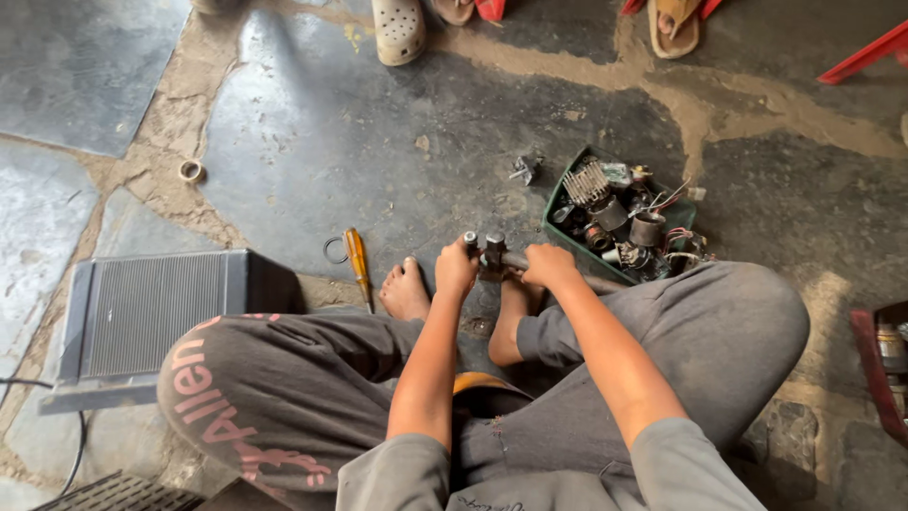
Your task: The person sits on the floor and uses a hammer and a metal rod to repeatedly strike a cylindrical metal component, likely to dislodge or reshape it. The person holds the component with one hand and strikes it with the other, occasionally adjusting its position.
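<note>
While both hands (pixel 457 268) (pixel 549 265) grip metal part (pixel 494 252), floor ahead open.

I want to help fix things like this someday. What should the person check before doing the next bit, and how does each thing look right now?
1. Left hand grips the end of the grey metal rod with fittings: ok.
2. Right hand grips the rod: ok.
3. Bare feet away from the work: not ok, right beneath it.
4. Orange-handled screwdriver nearby: ok, beside the foot.
5. Green plastic tray of metal parts close: ok.
6. Fittings tight: cannot tell.
</note>
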`<state>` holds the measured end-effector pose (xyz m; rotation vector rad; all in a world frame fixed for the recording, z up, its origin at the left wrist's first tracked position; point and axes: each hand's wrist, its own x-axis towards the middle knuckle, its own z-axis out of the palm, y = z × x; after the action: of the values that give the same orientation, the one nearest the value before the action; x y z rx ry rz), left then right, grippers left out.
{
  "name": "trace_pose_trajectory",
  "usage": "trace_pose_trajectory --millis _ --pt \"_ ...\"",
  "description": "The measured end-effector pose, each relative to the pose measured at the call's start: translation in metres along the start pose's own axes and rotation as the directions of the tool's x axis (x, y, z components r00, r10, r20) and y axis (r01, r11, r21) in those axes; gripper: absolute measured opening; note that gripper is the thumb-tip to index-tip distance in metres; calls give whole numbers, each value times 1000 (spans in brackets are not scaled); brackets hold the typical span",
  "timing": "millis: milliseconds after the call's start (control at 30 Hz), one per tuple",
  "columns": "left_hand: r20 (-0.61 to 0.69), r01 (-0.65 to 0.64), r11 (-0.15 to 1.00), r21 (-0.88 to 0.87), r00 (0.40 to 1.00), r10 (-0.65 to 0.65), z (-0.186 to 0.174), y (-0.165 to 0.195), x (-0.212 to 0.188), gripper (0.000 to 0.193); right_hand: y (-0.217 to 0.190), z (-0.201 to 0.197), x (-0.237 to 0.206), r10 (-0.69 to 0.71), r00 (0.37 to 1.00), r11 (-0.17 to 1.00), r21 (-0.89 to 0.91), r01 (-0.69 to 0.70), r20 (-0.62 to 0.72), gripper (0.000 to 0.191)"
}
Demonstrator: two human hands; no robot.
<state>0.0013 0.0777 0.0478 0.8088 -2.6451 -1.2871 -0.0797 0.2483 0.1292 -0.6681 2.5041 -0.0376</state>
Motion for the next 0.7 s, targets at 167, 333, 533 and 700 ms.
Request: trace_pose_trajectory --millis 167,333,533,700 --pt "14 -13 998 -55 1000 14 -2 4 -4 21 0 -3 2 32 999 999 1 -32 16 44" --pt "20 -12 997 -78 1000 13 0 3 -7 21 0 -5 1 31 998 1000 -4 -31 48 44" --pt "26 -12 997 -74 1000 14 2 2 -8 21 -1 -7 0 65 996 998 6 -66 63 40" --pt "32 -5 999 -37 999 6 2 1 -7 22 0 -5 1 71 995 997 5 -72 66 38"
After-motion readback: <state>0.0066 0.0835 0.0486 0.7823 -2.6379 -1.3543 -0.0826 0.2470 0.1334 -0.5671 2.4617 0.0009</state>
